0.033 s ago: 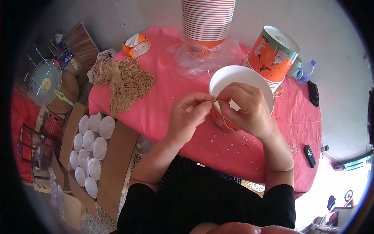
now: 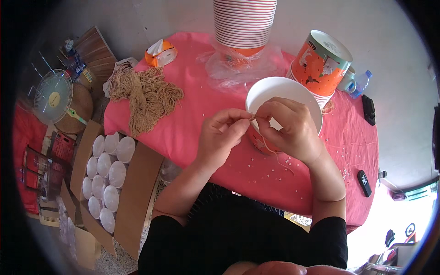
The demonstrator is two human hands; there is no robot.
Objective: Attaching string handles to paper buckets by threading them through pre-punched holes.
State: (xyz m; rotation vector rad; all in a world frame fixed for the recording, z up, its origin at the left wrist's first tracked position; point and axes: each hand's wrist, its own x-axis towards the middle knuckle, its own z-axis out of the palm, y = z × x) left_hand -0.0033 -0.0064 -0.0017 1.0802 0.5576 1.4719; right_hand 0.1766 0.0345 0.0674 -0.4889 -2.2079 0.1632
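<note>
My left hand [image 2: 223, 136] and my right hand [image 2: 292, 127] meet at the fingertips over the near left rim of a white-lined paper bucket [image 2: 264, 88]. Both are closed in a pinch on a thin tan cord [image 2: 278, 158], whose loose end hangs down past the bucket's orange outer wall. The bit of cord between my fingertips is too small to make out clearly. My right hand hides part of the bucket's inside. Off to the left on the pink cloth lies a bundle of tan cords [image 2: 145, 97].
A tall stack of paper buckets [image 2: 244, 23] rises at the back in crumpled plastic. More stand at right, the top one an upturned orange bucket [image 2: 316, 68]. Small white discs lie scattered on the pink tablecloth [image 2: 238, 183]. A cardboard box [image 2: 137, 192] of clear plastic containers sits at left.
</note>
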